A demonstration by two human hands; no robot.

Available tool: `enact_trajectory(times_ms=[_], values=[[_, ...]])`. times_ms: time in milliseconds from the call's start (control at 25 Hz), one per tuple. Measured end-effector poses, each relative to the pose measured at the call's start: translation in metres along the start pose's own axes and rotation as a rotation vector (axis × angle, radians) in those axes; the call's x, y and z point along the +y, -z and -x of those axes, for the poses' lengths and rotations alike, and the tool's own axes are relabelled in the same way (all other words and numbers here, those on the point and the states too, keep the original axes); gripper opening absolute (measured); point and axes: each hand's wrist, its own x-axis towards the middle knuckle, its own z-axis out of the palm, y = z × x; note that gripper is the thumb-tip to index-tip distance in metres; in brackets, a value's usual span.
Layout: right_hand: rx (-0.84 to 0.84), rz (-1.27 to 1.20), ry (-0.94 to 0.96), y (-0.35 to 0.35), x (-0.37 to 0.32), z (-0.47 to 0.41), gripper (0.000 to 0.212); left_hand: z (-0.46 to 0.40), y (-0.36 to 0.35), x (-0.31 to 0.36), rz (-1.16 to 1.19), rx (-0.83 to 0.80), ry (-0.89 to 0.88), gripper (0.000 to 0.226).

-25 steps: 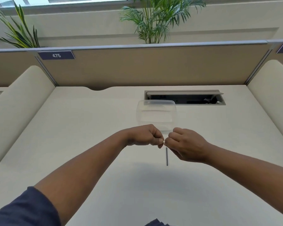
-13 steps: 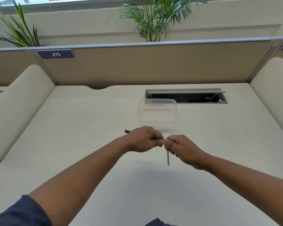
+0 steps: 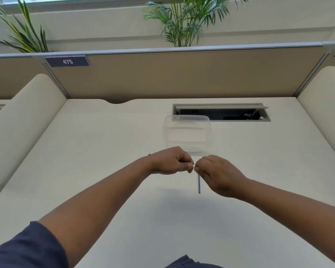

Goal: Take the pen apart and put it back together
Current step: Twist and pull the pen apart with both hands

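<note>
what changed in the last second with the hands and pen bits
Little. Both hands met at the fingertips all along; the left hand and right hand now pinch a small white piece between them, hidden before. The thin rod on the desk and the clear tub stayed put.

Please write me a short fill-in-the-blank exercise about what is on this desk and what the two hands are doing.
1. The sign on the partition reads ____.
2. The clear plastic container stands on the desk just beyond the two ____.
3. The left hand and right hand meet at a small ____ piece pinched between their fingertips.
4. The thin dark rod shows below the ____ hand.

Missing words: 475; hands; white; right
</note>
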Motion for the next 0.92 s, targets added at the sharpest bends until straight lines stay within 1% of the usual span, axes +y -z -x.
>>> enact_trajectory(times_ms=[80,120,160,200,240,280,320,400,440,520,560,600,640,680,720,800,840,880,920], values=[[-0.097,-0.714,-0.465,0.001,-0.016,-0.001,0.029,0.002,-0.003,0.003,-0.189,0.119,-0.05,0.02],[-0.138,-1.015,-0.634,0.003,-0.021,-0.003,0.031,0.003,-0.004,0.002,-0.245,0.17,-0.081,0.019],[-0.163,-1.181,-0.724,0.004,-0.022,-0.005,0.03,0.003,-0.004,0.001,-0.283,0.201,-0.108,0.018],[-0.185,-1.233,-0.765,0.006,-0.021,-0.006,0.029,0.003,-0.004,-0.002,-0.311,0.211,-0.121,0.018],[-0.205,-1.2,-0.763,0.008,-0.02,-0.006,0.029,0.003,-0.005,-0.003,-0.331,0.205,-0.123,0.018],[-0.202,-1.08,-0.722,0.008,-0.02,-0.006,0.031,0.002,-0.006,-0.004,-0.333,0.187,-0.11,0.019],[-0.184,-0.906,-0.649,0.007,-0.02,-0.004,0.033,0.001,-0.007,-0.004,-0.317,0.159,-0.089,0.019],[-0.106,-0.576,-0.47,0.002,-0.019,0.001,0.033,0.0,-0.006,-0.002,-0.201,0.087,-0.048,0.021],[-0.052,-0.465,-0.357,-0.001,-0.016,0.003,0.032,-0.001,-0.004,-0.002,-0.107,0.045,-0.031,0.022],[0.055,-0.185,-0.084,-0.007,-0.008,0.007,0.03,-0.001,-0.001,-0.003,0.05,-0.045,-0.003,0.022],[0.083,-0.016,0.046,-0.009,-0.002,0.009,0.029,0.0,0.0,-0.002,0.077,-0.078,0.005,0.022],[0.107,0.095,0.141,-0.01,0.004,0.011,0.027,0.001,0.0,-0.003,0.072,-0.087,0.006,0.021],[0.117,0.115,0.153,-0.011,0.006,0.013,0.026,0.001,-0.002,-0.003,0.043,-0.069,-0.003,0.021],[0.108,0.053,0.081,-0.012,0.004,0.014,0.026,0.002,-0.004,-0.002,-0.006,-0.027,-0.016,0.021],[0.083,-0.145,-0.082,-0.01,-0.004,0.013,0.026,0.003,-0.007,-0.002,-0.07,0.028,-0.03,0.021],[-0.029,-0.759,-0.504,-0.002,-0.018,0.006,0.026,0.003,-0.01,-0.003,-0.192,0.125,-0.053,0.02],[-0.094,-1.024,-0.681,0.001,-0.022,0.003,0.027,0.003,-0.012,-0.004,-0.238,0.158,-0.068,0.02],[-0.146,-1.193,-0.799,0.003,-0.022,0.0,0.027,0.004,-0.013,-0.004,-0.278,0.184,-0.085,0.02],[-0.19,-1.276,-0.863,0.006,-0.022,-0.001,0.027,0.004,-0.014,-0.005,-0.316,0.206,-0.103,0.02]])
